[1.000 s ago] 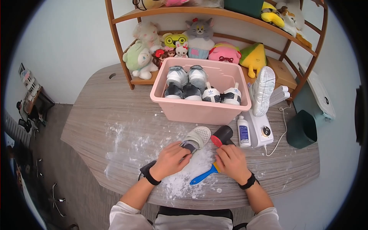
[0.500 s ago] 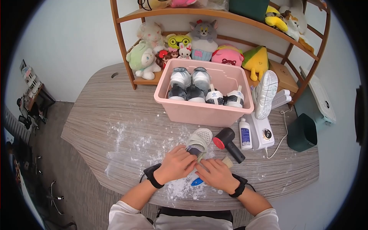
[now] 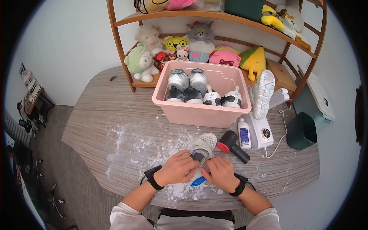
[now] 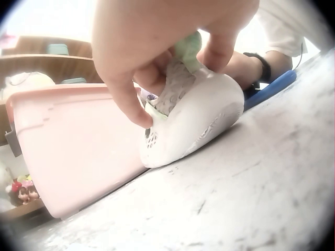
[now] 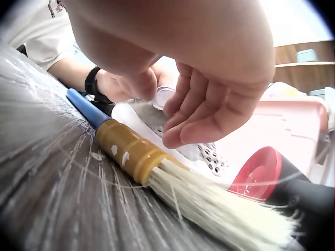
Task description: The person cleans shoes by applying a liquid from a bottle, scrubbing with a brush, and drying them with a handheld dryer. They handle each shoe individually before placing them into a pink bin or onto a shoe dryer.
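Note:
A pale grey-green shoe (image 3: 205, 145) with a perforated far end lies on the powder-streaked table, pointing away from me. My left hand (image 3: 177, 168) grips its opening from the left; in the left wrist view a finger presses the side of the white shoe (image 4: 201, 117) and the thumb is at the green collar. From the other side my right hand (image 3: 221, 174) pinches the near edge of the opening with curled fingers. Below that hand lies a brush, its blue handle (image 3: 198, 181) showing in the head view and its pale bristles (image 5: 220, 204) in the right wrist view.
A black hair dryer (image 3: 234, 147) with a red end lies right of the shoe, beside a white bottle (image 3: 243, 134). Behind stands a pink bin (image 3: 199, 115) of shoes. A white dryer unit (image 3: 258, 134) carries another shoe (image 3: 263, 94); a dark green bin (image 3: 301, 132) stands at right.
My right hand has come left from beside the hair dryer and brush to the shoe. The shoe has shifted slightly right, with my left hand still on it.

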